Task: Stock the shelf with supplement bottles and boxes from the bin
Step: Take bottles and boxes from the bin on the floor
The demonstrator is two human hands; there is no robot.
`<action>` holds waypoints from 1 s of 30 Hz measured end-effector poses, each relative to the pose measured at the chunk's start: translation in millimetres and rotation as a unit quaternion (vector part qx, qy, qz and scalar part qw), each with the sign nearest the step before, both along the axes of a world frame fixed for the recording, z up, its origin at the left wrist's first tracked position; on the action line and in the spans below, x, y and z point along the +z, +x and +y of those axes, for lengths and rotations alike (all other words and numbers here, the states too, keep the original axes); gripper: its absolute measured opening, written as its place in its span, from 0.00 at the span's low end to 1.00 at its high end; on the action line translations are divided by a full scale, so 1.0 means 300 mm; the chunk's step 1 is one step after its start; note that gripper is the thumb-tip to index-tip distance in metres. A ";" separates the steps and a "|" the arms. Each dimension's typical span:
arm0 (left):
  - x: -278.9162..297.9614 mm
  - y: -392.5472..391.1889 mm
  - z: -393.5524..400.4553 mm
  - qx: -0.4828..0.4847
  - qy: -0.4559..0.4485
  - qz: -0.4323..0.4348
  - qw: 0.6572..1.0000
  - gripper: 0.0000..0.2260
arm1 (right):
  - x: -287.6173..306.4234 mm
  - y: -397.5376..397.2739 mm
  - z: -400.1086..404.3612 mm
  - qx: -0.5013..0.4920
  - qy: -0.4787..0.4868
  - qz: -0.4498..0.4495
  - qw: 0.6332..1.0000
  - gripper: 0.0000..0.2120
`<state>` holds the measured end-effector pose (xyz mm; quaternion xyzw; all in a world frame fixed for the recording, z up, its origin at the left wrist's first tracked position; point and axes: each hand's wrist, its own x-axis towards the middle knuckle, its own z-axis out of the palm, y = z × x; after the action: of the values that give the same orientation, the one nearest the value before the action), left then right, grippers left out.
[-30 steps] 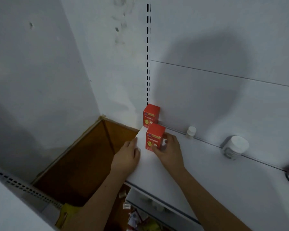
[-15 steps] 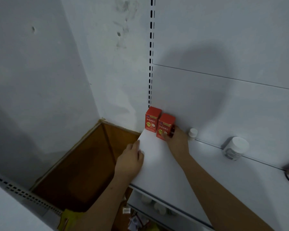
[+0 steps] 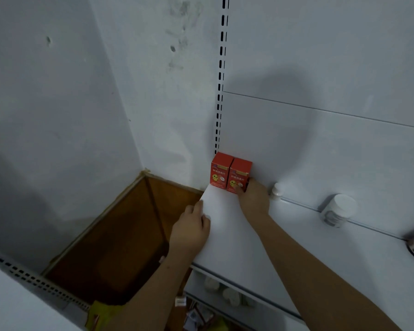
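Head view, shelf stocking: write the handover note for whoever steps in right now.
Right hand: fingers round the right red box, set against the shelf's back wall.
Left hand: holds nothing, resting on the left edge of the shelf.
Done: left red box stands in the corner, the right one touching it. Small white bottle and larger white bottle stand further right.
Left: release the box, fetch more stock; the bin is not clearly in view.
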<state>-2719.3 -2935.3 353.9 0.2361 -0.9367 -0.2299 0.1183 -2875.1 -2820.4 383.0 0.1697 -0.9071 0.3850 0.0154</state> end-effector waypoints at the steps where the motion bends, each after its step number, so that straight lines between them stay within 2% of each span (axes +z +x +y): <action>1: 0.000 0.000 -0.001 0.000 0.001 -0.002 1.000 0.21 | 0.004 0.005 0.000 -0.003 -0.002 -0.003 1.000 0.13; 10: -0.002 -0.002 -0.008 -0.009 0.015 0.007 1.000 0.18 | 0.060 0.040 0.029 0.027 0.015 -0.064 0.997 0.13; 15: 0.007 0.019 0.006 -0.019 -0.075 0.016 0.997 0.20 | 0.140 0.183 0.145 0.036 -0.001 -0.048 0.998 0.29; 18: 0.056 0.048 0.065 -0.032 -0.074 0.021 0.997 0.23 | 0.229 0.236 0.248 0.040 -0.024 -0.001 0.999 0.28; 24: 0.201 0.063 0.399 -0.192 -0.028 0.103 0.976 0.23 | 0.413 0.300 0.543 0.005 -0.043 0.094 0.995 0.28; 30: 0.242 0.051 0.878 -0.315 -0.011 0.120 0.941 0.23 | 0.496 0.404 1.068 -0.078 0.001 0.152 0.985 0.28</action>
<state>-2704.1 -2671.9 426.5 -0.1017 -0.9444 -0.2721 0.1539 -2753.8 -2499.9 531.8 0.1552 -0.9051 0.3513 0.1827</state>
